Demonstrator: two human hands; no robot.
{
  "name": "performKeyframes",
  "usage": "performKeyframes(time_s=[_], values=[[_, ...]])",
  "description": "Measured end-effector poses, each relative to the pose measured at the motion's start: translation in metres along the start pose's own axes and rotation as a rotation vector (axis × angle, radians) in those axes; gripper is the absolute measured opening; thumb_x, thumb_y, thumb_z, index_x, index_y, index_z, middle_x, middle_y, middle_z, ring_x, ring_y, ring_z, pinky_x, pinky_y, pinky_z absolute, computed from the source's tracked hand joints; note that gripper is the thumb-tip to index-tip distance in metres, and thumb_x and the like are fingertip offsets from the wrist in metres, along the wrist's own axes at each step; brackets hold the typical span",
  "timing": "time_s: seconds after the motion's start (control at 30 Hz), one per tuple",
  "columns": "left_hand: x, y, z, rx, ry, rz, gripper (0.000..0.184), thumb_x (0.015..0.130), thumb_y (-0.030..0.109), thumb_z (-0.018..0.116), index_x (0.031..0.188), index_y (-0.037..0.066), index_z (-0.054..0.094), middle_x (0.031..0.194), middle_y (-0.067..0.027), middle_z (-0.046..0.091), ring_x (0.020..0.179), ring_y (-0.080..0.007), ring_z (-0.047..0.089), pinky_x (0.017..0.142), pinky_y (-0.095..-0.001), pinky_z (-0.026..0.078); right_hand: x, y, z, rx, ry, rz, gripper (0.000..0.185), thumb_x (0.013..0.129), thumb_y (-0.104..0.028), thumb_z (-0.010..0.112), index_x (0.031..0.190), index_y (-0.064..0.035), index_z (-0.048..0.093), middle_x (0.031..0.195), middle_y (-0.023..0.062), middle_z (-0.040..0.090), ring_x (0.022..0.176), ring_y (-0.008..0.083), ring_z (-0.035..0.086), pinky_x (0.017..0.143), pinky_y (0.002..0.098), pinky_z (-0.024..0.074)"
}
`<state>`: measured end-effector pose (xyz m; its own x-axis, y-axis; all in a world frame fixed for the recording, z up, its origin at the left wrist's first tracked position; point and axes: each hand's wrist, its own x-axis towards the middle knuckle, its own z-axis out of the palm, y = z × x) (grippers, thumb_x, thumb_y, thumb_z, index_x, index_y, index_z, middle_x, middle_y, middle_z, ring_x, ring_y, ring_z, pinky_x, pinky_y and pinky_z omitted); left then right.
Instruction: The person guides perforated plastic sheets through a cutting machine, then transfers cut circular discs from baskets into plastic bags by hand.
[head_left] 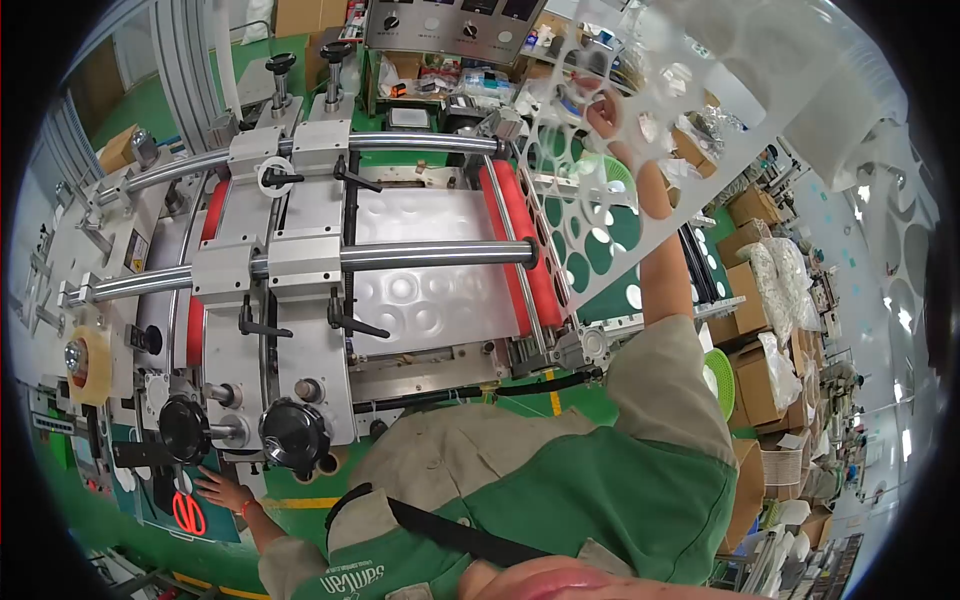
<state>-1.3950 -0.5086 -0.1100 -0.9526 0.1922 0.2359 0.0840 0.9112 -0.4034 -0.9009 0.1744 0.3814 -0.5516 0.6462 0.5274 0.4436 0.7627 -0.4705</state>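
My left hand point(224, 491), fingers spread, is low at the left beside orange-handled scissors point(188, 513) on a dark green surface. Nothing shows in its grasp. My right arm is raised at the upper right, and my right hand point(603, 112) is partly covered by a translucent plastic sheet point(735, 135) full of round holes. Its fingers appear curled around the webbing of that sheet. Between my hands stands a machine with steel rods and red rollers point(518, 240). A shiny plate point(430, 270) with round embossed shapes lies between its rails.
Black knobs point(295, 437) and a tape roll point(90, 367) are on the machine's near left side. A green belt point(600, 290) with white discs runs at the right. A control panel point(450, 25) stands at the back. Cardboard boxes point(752, 300) and a green basket point(718, 382) line the right.
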Motion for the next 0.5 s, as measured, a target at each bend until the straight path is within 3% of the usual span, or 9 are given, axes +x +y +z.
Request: performKeyframes(time_s=[0.1, 0.17, 0.2, 0.23, 0.3, 0.33, 0.4, 0.43, 0.5], values=[[-0.001, 0.001, 0.011, -0.045, 0.078, -0.016, 0.093, 0.069, 0.001, 0.058, 0.145, 0.022, 0.008, 0.145, -0.0147, 0.021, 0.127, -0.0364, 0.034, 0.102, -0.0437, 0.033, 0.007, -0.018, -0.004, -0.014, 0.035, -0.135, 0.015, 0.082, -0.013, 0.061, 0.096, -0.0066, 0.063, 0.079, 0.0009, 0.056, 0.067, 0.0104, 0.049, 0.062, 0.0235, 0.0405], [-0.001, 0.0, 0.009, -0.055, 0.069, -0.017, 0.095, 0.069, -0.002, 0.058, 0.145, 0.022, 0.007, 0.147, -0.0141, 0.019, 0.127, -0.0366, 0.033, 0.102, -0.043, 0.033, 0.003, -0.012, -0.001, -0.076, 0.136, -0.026, 0.016, 0.083, -0.01, 0.06, 0.097, -0.0039, 0.06, 0.083, 0.0036, 0.059, 0.072, 0.0119, 0.055, 0.067, 0.0224, 0.044], [-0.002, -0.001, 0.0, -0.073, -0.007, -0.013, 0.095, 0.069, -0.002, 0.058, 0.145, 0.022, 0.006, 0.147, -0.014, 0.018, 0.127, -0.0366, 0.033, 0.102, -0.0427, 0.033, 0.0, -0.01, -0.001, 0.088, 0.168, -0.026, 0.018, 0.084, -0.006, 0.056, 0.101, 0.0014, 0.057, 0.089, 0.0086, 0.062, 0.082, 0.0142, 0.06, 0.075, 0.0222, 0.0471], [-0.002, -0.001, 0.007, -0.152, 0.074, -0.035, 0.102, 0.063, -0.008, 0.059, 0.145, 0.023, 0.007, 0.148, -0.0127, 0.016, 0.131, -0.0357, 0.027, 0.104, -0.0422, 0.031, -0.002, 0.007, -0.004, 0.074, 0.233, -0.033, 0.021, 0.086, -0.003, 0.052, 0.104, 0.0057, 0.054, 0.096, 0.0143, 0.063, 0.088, 0.0165, 0.062, 0.077, 0.0235, 0.0497], [-0.003, 0.001, 0.007, -0.197, 0.066, -0.053, 0.103, 0.062, -0.008, 0.058, 0.145, 0.024, 0.007, 0.148, -0.0123, 0.015, 0.132, -0.036, 0.026, 0.104, -0.0423, 0.03, -0.001, 0.049, -0.005, 0.329, 0.398, 0.107, 0.021, 0.085, -0.001, 0.05, 0.103, 0.0087, 0.055, 0.094, 0.0156, 0.065, 0.081, 0.0167, 0.063, 0.068, 0.0227, 0.0517], [-0.002, 0.001, 0.014, -0.174, 0.186, -0.042, 0.102, 0.063, -0.008, 0.058, 0.145, 0.025, 0.006, 0.149, -0.0119, 0.014, 0.132, -0.0355, 0.026, 0.105, -0.042, 0.029, -0.01, 0.037, -0.007, 0.054, 0.397, 0.031, 0.019, 0.084, -0.001, 0.051, 0.099, 0.009, 0.058, 0.089, 0.0141, 0.066, 0.073, 0.0179, 0.064, 0.058, 0.0219, 0.0505], [-0.002, 0.001, 0.016, -0.178, 0.069, -0.065, 0.101, 0.064, -0.007, 0.058, 0.145, 0.025, 0.006, 0.149, -0.0121, 0.014, 0.132, -0.0349, 0.026, 0.105, -0.0414, 0.028, -0.022, 0.009, -0.005, -0.131, 0.499, -0.075, 0.017, 0.081, -0.007, 0.058, 0.09, 0.0067, 0.063, 0.08, 0.0133, 0.067, 0.066, 0.0161, 0.063, 0.053, 0.0241, 0.0475], [-0.002, 0.002, 0.012, -0.177, 0.058, -0.066, 0.102, 0.064, -0.007, 0.058, 0.145, 0.025, 0.007, 0.149, -0.0114, 0.013, 0.132, -0.0345, 0.026, 0.106, -0.0414, 0.028, -0.028, 0.012, -0.01, -0.54, 0.428, -0.016, 0.013, 0.081, -0.013, 0.065, 0.088, -0.002, 0.068, 0.081, 0.005, 0.068, 0.067, 0.01, 0.06, 0.061, 0.0243, 0.048], [-0.003, 0.002, 0.005, -0.205, 0.058, -0.075, 0.103, 0.062, -0.008, 0.058, 0.145, 0.025, 0.007, 0.149, -0.0104, 0.013, 0.132, -0.0348, 0.025, 0.106, -0.0417, 0.028, -0.03, 0.015, -0.013, -0.508, 0.445, 0.004, 0.013, 0.081, -0.013, 0.065, 0.087, -0.0025, 0.068, 0.08, 0.0051, 0.068, 0.067, 0.0102, 0.06, 0.061, 0.0245, 0.0479]])
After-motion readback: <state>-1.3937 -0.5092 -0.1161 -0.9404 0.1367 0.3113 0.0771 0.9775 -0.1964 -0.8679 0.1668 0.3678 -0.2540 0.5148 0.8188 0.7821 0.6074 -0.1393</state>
